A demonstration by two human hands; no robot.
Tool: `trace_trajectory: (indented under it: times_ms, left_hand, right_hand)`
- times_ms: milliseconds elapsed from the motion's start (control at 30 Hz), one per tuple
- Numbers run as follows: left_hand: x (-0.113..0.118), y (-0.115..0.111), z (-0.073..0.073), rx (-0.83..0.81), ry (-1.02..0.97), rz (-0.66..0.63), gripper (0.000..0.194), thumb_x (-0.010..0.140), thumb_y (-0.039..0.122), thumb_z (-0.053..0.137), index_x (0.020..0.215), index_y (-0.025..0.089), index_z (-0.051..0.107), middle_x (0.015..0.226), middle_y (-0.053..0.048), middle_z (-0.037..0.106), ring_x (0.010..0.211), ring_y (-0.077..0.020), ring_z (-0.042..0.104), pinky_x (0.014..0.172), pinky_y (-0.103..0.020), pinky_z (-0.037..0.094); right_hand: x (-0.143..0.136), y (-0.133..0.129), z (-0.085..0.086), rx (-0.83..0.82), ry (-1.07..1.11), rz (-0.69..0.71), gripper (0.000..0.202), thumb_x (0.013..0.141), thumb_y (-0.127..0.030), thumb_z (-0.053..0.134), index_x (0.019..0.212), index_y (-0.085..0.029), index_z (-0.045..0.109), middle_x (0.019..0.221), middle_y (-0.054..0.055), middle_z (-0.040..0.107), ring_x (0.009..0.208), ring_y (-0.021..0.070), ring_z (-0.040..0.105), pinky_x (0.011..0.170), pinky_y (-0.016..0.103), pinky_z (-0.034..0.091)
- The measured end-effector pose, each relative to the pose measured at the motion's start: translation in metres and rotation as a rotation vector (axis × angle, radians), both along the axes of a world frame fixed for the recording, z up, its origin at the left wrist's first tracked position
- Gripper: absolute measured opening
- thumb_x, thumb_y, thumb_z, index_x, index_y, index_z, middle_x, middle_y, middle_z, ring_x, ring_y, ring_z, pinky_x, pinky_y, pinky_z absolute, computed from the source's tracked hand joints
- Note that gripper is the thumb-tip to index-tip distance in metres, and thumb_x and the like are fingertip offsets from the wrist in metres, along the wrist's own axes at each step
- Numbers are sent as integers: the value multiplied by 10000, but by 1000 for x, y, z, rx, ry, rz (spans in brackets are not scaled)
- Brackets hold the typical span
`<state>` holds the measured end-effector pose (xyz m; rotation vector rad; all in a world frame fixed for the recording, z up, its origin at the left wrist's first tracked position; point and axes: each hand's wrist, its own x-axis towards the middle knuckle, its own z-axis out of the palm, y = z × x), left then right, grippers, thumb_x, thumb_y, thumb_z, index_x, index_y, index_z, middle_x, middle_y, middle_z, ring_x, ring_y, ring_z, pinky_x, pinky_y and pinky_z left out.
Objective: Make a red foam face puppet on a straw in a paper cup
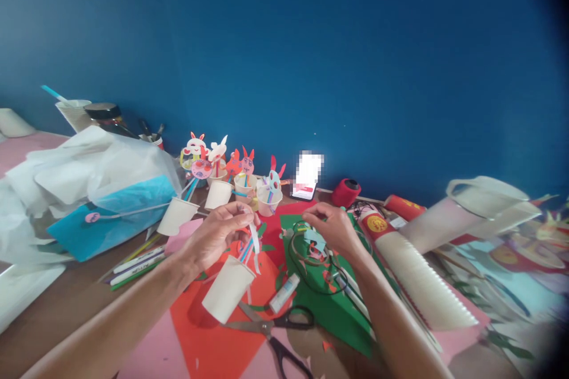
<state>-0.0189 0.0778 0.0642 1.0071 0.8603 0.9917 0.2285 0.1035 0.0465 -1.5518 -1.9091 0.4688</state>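
Note:
My left hand [224,234] is closed around a narrow white paper strip [255,241] that hangs from its fingers. Just below it, a white paper cup [229,290] stands tilted, with blue and pink straws [246,249] coming out of its top. To the right, my right hand [326,222] hovers over green paper [311,308] with its fingers curled together; whatever they may pinch is too small to make out. Black scissors [267,327] lie open in front of the cup, beside a glue stick [284,293].
Paper cups [269,198] with rabbit-face straws line the back, beside a phone [306,180]. White plastic wrapping [93,160] and markers [137,263] lie left. A stack of cups [427,278], a white pitcher [453,213] and red yarn [345,192] are right.

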Motion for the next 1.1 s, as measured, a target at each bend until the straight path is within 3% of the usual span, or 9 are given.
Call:
trace_trajectory:
  times_ms: [100,200,333,567,833,1100]
  left_hand:
    - [0,0,1,-1,11,-8,108,766,229,591,736,142,533,771,-27,596,612,-93,536,530,-204,429]
    - [-1,0,0,4,16,-11,112,768,230,591,731,146,528,760,-17,591,605,-86,524,541,-204,431]
    - [-2,2,0,11,25,-15,113,774,238,585,730,147,532,764,-16,591,622,-87,524,548,-197,427]
    - [-2,3,0,6,29,-12,110,769,244,589,732,150,545,758,-16,598,628,-91,532,548,-194,422]
    - [-2,2,2,-4,23,-2,106,749,248,606,719,154,566,745,-20,615,628,-99,535,546,-195,417]
    - [-2,4,0,-7,10,-14,107,750,243,604,720,152,557,738,-21,617,607,-94,528,544,-200,414]
  right_hand:
    - [18,11,-7,-13,-237,-196,355,765,-502,469,697,-198,639,667,15,657,613,152,574,551,235,336]
    - [27,19,-18,-11,-499,-259,427,857,-462,336,716,-191,634,704,50,670,671,171,598,591,253,328]
    - [32,26,-25,-93,-666,-232,443,916,-353,227,842,-199,636,801,72,688,755,190,626,647,270,351]
    - [44,41,-24,-178,-772,-167,324,891,-279,326,963,-214,635,937,97,675,875,208,619,698,280,373]
    - [38,53,-41,-187,-909,-156,323,852,-212,357,845,-94,658,874,200,663,835,288,611,764,407,314]
    - [31,59,-45,-196,-962,20,298,814,-209,379,845,-114,660,910,191,652,923,305,553,827,455,229]
